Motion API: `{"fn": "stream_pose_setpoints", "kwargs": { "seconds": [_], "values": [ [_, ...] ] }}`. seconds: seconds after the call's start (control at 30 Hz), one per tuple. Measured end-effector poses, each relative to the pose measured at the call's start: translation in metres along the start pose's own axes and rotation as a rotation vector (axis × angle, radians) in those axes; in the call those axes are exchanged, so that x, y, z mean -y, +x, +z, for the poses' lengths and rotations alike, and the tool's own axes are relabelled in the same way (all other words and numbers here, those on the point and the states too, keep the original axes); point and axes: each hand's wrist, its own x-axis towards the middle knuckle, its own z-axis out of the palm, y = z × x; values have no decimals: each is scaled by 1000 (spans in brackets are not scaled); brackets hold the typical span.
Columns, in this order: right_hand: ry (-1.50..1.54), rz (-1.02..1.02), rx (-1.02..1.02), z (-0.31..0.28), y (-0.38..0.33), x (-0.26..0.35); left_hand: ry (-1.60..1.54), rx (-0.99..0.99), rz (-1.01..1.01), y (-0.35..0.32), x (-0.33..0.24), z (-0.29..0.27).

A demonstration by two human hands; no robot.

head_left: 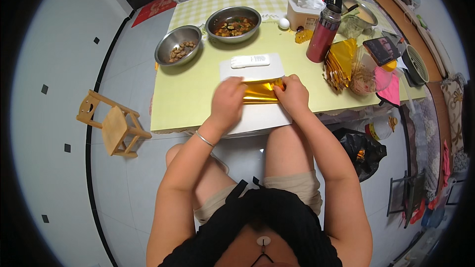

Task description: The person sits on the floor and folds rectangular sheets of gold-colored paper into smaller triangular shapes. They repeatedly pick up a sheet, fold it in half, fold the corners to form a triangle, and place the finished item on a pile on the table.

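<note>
A shiny gold foil sheet (pixel 261 92) lies folded across a white board (pixel 252 71) at the table's near edge. My left hand (pixel 227 100), slightly blurred, has its fingers curled at the foil's left end. At the opposite end my right hand (pixel 294 98) is closed on the foil, the thumb pressed on its top. Just beyond them, a flat white bar-shaped object (pixel 250 61) rests on the board. To the right, a stack of folded gold foil pieces (pixel 342 64) leans beside a red thermos flask (pixel 324 34).
A steel bowl of brown pieces (pixel 179 49) and a steel bowl of cooked food (pixel 233 24) stand at the far left. A tissue box (pixel 302 15), white egg (pixel 283 23), phone (pixel 381 51) and clear bowl (pixel 363 81) crowd the right. A small wooden chair (pixel 115 124) stands left of the table.
</note>
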Motion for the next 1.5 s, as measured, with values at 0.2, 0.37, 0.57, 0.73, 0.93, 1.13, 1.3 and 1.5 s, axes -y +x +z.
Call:
{"fn": "stream_pose_setpoints", "kwargs": {
  "seconds": [0.2,0.37,0.57,0.73,0.93,1.13,1.3,1.5],
  "values": [
    [-9,-15,-27,4,-1,-5,75,574,-90,-5,-28,4],
    [-11,-19,-48,6,-1,-3,86,588,-87,-9,-27,4],
    [-36,-39,-31,6,-1,-5,117,585,-87,-8,-27,6],
    [-175,-351,-207,-5,-15,10,109,634,-71,-8,-25,4],
    [-191,-623,132,19,-52,5,108,698,-57,-3,-28,-3],
    [-236,-543,254,-10,-55,-27,96,727,-106,-25,-3,-21],
    [-275,-684,106,-18,-45,-29,123,775,-63,-21,22,-30],
    [-453,-814,153,-26,-30,-6,245,578,-34,1,2,-12]
  ]
}}
